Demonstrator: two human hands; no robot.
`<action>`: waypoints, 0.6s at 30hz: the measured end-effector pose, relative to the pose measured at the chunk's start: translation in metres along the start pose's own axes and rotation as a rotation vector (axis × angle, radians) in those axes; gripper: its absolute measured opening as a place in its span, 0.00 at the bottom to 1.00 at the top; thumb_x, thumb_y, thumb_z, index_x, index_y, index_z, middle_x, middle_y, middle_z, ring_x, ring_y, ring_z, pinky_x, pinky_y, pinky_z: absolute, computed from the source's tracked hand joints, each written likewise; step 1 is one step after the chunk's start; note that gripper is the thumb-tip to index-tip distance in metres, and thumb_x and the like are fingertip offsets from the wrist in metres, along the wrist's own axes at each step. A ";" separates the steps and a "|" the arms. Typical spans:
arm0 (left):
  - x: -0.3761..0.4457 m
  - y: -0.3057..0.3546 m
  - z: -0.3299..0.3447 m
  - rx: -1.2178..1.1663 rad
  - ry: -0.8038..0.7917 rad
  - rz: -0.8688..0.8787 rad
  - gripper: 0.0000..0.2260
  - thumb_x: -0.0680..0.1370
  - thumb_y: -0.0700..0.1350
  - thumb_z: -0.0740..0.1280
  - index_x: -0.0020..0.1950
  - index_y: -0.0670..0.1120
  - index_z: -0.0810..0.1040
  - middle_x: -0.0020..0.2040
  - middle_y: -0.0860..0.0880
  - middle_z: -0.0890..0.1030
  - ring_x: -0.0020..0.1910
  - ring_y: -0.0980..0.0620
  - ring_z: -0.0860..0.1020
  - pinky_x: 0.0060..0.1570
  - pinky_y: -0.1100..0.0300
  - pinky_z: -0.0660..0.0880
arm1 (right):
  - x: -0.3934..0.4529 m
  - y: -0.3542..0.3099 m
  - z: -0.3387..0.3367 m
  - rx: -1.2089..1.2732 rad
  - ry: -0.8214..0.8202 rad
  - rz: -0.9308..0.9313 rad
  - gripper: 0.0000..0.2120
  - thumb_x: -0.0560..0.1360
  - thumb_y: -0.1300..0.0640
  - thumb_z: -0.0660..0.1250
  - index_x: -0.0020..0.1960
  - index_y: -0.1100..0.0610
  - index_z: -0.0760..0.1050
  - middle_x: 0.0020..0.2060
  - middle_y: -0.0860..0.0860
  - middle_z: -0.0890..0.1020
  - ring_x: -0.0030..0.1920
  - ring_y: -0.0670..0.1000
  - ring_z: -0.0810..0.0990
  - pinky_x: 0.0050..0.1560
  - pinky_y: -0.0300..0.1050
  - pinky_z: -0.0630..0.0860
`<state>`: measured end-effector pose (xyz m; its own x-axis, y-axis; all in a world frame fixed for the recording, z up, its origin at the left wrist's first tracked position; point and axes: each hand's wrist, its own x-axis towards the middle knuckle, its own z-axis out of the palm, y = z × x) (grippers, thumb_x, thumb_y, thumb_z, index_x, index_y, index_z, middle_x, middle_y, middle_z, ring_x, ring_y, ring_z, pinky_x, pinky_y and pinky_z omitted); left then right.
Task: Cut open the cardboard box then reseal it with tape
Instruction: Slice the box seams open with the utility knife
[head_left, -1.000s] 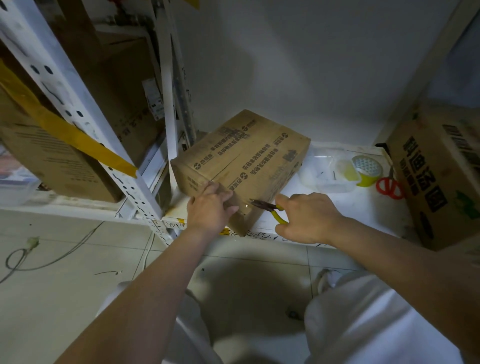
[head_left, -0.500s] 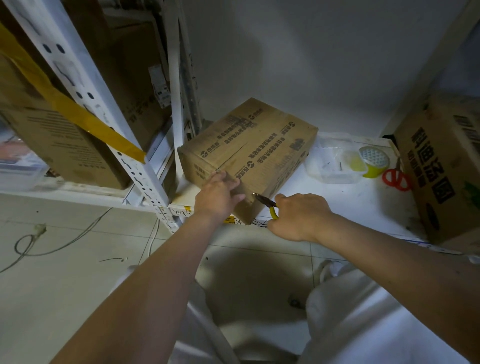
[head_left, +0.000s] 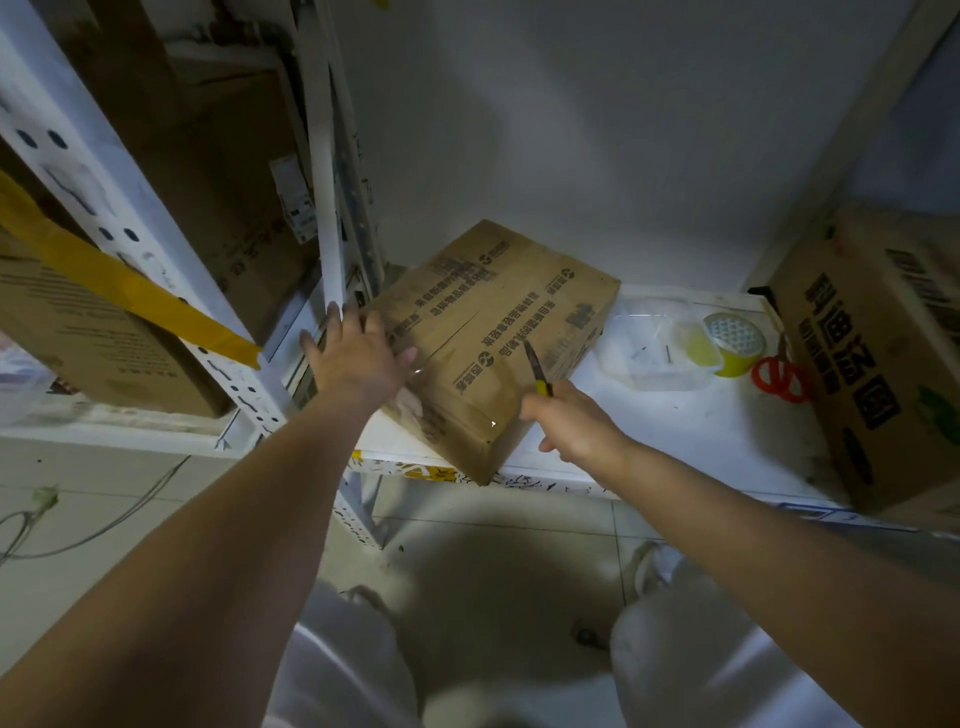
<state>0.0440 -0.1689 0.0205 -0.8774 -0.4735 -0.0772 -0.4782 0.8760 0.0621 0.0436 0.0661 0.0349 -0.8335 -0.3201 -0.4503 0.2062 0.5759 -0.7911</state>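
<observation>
Nearest to me, my right hand (head_left: 574, 423) grips a knife (head_left: 536, 368) with a yellow handle; the blade points up and away, over the front right part of the cardboard box (head_left: 498, 332). My left hand (head_left: 358, 353) lies flat with the fingers spread on the left end of this box. The box sits on the white shelf (head_left: 675, 436), turned at an angle, and its near corner reaches the shelf edge. Further back and right I see a clear plastic tray (head_left: 649, 358), then a roll of tape (head_left: 735, 340) and red scissors (head_left: 782, 376), just beside a bigger carton (head_left: 872, 364).
</observation>
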 end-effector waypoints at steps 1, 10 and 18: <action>0.007 0.000 -0.001 0.032 -0.024 -0.002 0.33 0.79 0.63 0.54 0.78 0.45 0.54 0.79 0.43 0.51 0.79 0.44 0.43 0.72 0.35 0.45 | 0.005 0.000 0.002 0.022 -0.002 0.003 0.14 0.73 0.50 0.61 0.57 0.53 0.69 0.49 0.51 0.76 0.50 0.53 0.77 0.46 0.47 0.71; 0.024 0.003 -0.009 0.014 -0.117 -0.109 0.36 0.77 0.67 0.54 0.74 0.41 0.63 0.72 0.39 0.65 0.73 0.39 0.63 0.71 0.32 0.48 | 0.022 0.003 0.005 0.112 0.000 0.013 0.14 0.74 0.51 0.62 0.59 0.50 0.69 0.52 0.49 0.75 0.53 0.53 0.76 0.44 0.44 0.69; 0.004 0.004 -0.018 -0.042 -0.090 -0.119 0.35 0.75 0.67 0.60 0.70 0.41 0.63 0.65 0.40 0.75 0.66 0.39 0.72 0.71 0.35 0.56 | 0.034 0.010 -0.022 0.094 0.075 0.026 0.14 0.73 0.51 0.63 0.57 0.54 0.68 0.40 0.48 0.72 0.41 0.49 0.73 0.37 0.44 0.66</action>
<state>0.0381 -0.1683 0.0379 -0.8083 -0.5620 -0.1756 -0.5815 0.8086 0.0891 0.0059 0.0776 0.0206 -0.8624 -0.2470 -0.4419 0.2727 0.5088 -0.8166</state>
